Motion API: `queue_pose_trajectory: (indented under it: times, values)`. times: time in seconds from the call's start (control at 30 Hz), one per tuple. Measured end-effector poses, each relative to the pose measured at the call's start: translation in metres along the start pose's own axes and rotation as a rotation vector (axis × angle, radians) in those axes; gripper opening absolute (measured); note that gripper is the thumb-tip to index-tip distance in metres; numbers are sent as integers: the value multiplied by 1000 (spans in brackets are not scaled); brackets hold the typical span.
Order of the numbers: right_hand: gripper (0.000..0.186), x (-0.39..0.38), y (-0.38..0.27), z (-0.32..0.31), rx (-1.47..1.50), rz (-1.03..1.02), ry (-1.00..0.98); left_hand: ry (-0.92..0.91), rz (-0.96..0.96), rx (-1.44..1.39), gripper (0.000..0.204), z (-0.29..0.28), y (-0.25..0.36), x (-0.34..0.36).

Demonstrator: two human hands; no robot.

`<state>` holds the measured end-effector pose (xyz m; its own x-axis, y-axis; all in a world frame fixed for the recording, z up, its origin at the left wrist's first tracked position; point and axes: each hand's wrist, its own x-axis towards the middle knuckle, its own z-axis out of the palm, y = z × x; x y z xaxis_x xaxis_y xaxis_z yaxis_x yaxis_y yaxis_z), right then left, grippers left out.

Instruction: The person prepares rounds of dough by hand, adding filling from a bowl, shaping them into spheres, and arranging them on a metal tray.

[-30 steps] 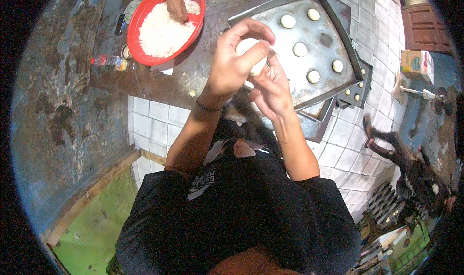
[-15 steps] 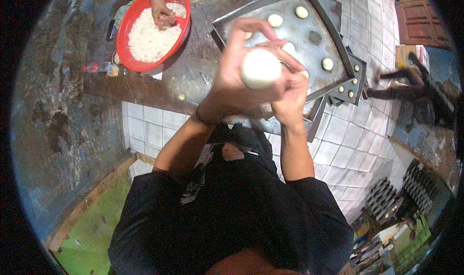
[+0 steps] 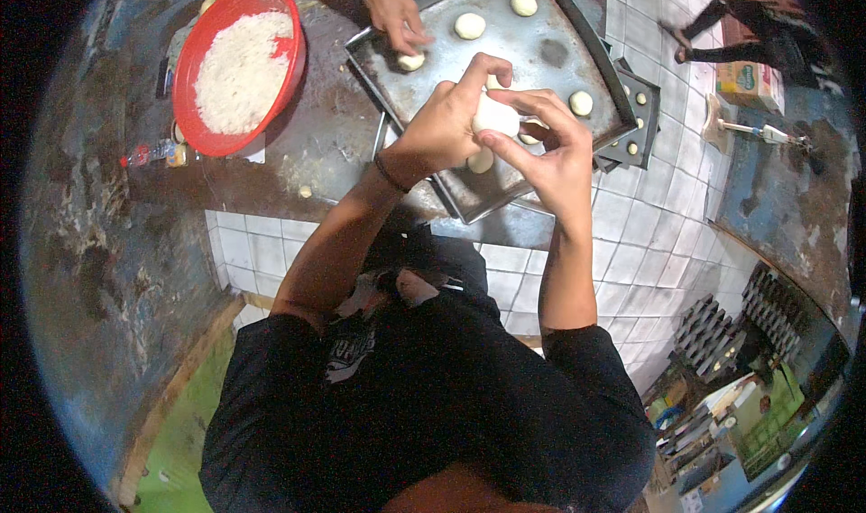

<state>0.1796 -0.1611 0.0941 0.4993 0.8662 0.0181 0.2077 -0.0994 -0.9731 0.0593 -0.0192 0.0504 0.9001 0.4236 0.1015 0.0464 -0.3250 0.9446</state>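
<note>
Two bare forearms of mine extend from the short sleeves of my black T-shirt, a dark wristband around the left wrist. Past it, my left hand and my right hand meet around one smooth, white dough ball. My fingers are gripping it from both sides: the left index finger is sharply bent, its tip near the top of the ball, while my right thumb lies against the lower side and the other right fingers curl toward it. I hold the ball over the near part of a shallow, dark-rimmed baking tray, which lies askew on the stained worktable. Several pale rounds of dough sit spaced apart on its greyish metal. To the left, near the table's edge, is a small dough scrap. At the tray's far left corner, a co-worker's hand has its fingertips at another round. Further left stands a red plastic basin with a white, crumbly mixture in it, and a clear bottle lies near it. Off to the right are a second tray with smaller rounds, white tiles, a cardboard carton and another person's dark-clothed legs.
</note>
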Motion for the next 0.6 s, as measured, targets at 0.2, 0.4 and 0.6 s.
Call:
queue_pose_trajectory:
  times: [0.2,0.4,0.6]
  values:
    - [41,63,131,-62,-309,44,322,7,-266,115,84,-23,-21,8]
    - [63,115,271,-83,-977,35,69,101,-16,257,52,-33,-80,-25]
    - [97,118,292,-50,-1264,-158,-8,191,-253,73,87,-33,-93,-77]
